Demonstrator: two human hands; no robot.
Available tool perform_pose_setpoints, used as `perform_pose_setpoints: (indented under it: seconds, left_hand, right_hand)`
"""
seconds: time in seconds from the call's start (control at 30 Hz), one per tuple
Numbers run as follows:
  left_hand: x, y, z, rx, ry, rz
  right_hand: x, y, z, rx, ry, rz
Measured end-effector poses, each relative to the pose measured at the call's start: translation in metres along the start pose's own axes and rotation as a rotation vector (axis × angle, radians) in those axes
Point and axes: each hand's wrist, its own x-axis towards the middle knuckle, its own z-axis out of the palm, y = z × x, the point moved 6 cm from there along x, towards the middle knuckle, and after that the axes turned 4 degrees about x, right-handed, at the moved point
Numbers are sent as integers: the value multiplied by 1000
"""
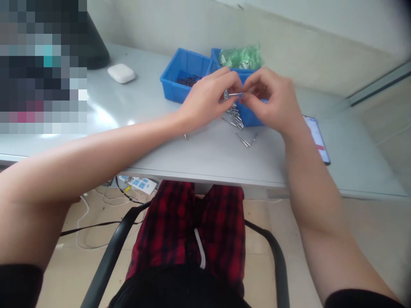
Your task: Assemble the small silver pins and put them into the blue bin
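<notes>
Above the desk my left hand (214, 92) pinches a thin silver metal pin (235, 94) between thumb and forefinger. Fingertips of my right hand (271, 94) close together at the pin's other end; whether they grip the pin itself or a small part on it is hidden. Below the hands lies a pile of similar silver pins (236, 116), partly covered by my left hand. A few loose pins (244, 140) rest nearer the desk's front edge. Behind my left hand stands a blue bin (170, 85) with small dark parts (189, 81) inside.
Another blue bin (252, 117) sits behind my right hand, and a green plastic bag (240, 57) lies in a bin at the back. A phone (317, 139) lies beside my right forearm. A white rounded case (121, 73) is at left. A power strip (140, 185) shows below the desk.
</notes>
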Motion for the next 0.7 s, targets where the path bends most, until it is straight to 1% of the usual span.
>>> perform_pose_setpoints:
  seconds: [0.13,0.27,0.43,0.7]
  left_hand:
    - [-1,-2,0,-3,-6,-30]
    - [-3,-1,1,-3,-28,-23]
    - [-1,0,-1,9,-30,-49]
    - [-1,-2,1,12,-47,-33]
  right_hand:
    - [0,0,0,-12,-8,9]
    - [0,-2,1,7,-32,27]
    - [0,-4,0,-12,-23,24]
    - [0,-2,1,-31,-32,9]
